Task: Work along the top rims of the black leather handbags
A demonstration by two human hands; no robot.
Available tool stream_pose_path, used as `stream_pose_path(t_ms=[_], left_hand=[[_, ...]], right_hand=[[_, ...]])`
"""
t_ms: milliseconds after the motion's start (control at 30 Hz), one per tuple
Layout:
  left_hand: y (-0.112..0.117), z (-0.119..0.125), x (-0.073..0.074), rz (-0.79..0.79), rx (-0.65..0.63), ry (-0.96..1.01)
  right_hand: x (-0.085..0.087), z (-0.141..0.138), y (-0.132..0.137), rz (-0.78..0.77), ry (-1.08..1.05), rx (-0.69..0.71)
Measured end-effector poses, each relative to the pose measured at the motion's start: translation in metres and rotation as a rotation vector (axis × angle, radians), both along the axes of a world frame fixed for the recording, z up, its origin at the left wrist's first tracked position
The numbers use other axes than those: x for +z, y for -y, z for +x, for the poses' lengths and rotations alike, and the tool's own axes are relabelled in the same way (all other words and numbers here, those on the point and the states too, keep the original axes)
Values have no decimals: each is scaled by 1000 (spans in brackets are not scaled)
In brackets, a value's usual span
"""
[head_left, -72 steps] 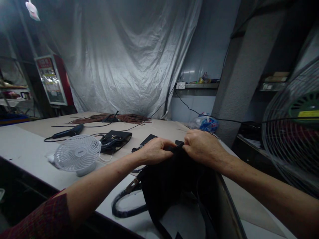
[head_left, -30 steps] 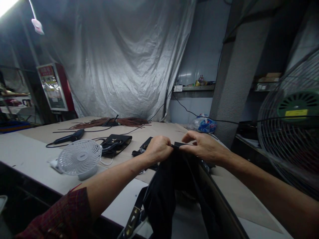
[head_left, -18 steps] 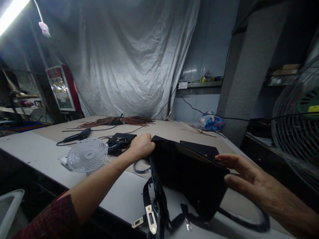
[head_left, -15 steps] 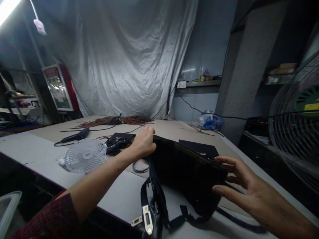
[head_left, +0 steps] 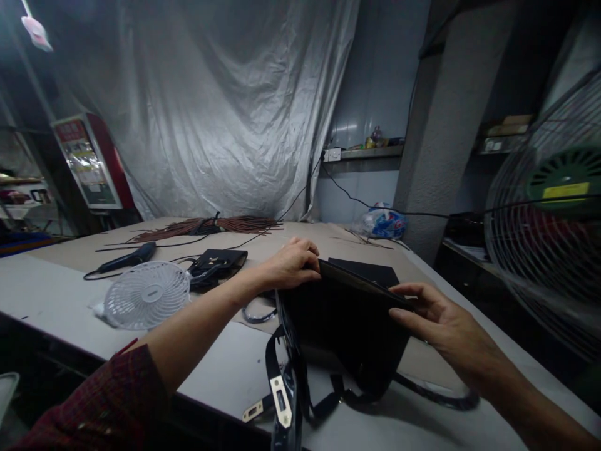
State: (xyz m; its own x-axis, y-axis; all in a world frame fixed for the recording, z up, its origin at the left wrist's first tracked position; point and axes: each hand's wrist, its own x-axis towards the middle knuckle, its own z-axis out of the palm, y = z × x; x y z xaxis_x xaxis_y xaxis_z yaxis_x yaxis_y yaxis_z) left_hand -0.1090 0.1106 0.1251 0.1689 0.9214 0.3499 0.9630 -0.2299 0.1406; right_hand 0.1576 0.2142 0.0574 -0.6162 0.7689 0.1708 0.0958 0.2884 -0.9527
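Note:
A black handbag [head_left: 347, 332] stands tilted on the pale table in front of me, its dark panel towards me. My left hand [head_left: 298, 263] pinches its top edge near the left corner, fingers over the far side. At the right end of that edge, my right hand [head_left: 432, 316] grips the bag between thumb and fingers. Straps with gold-coloured metal plates [head_left: 280, 401] hang at the bag's left, over the table's near edge. A dark handle [head_left: 441, 394] lies on the table at its right. The inside of the bag is hidden.
Left of the bag are a white fan [head_left: 148, 294], a small black bag [head_left: 218, 266] and a dark corded tool [head_left: 134, 257]. A bundle of brown cords [head_left: 220, 227] lies farther back. A black flat piece [head_left: 366, 270] sits behind the bag. A large caged fan [head_left: 554, 207] stands right.
My left hand has slid rightwards along the bag's top edge. My right hand has closed from a looser hold onto the right corner. The view has turned slightly right.

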Motion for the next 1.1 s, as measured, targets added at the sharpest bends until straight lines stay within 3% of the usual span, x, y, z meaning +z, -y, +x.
stream_pose_path(t_ms=[133,267,467,733,967,1100], left_hand=[[-8,-5,-1,-77,-9,172],[-17,-7,-5,-33,112,282],[-20,6,-5,16,327,184],[-26,11,-8,89,395,111],[-28,14,-8,112,414,78],[-30,13,-10,120,419,74]], right_hand=[[-1,-2,-8,21,3,-3],[-2,-5,-21,67,-13,-64],[-1,-14,-32,37,-90,-108],[3,-31,-38,-28,-87,-140],[-1,-38,-46,159,17,-230],[10,-42,-51,288,155,-233]])
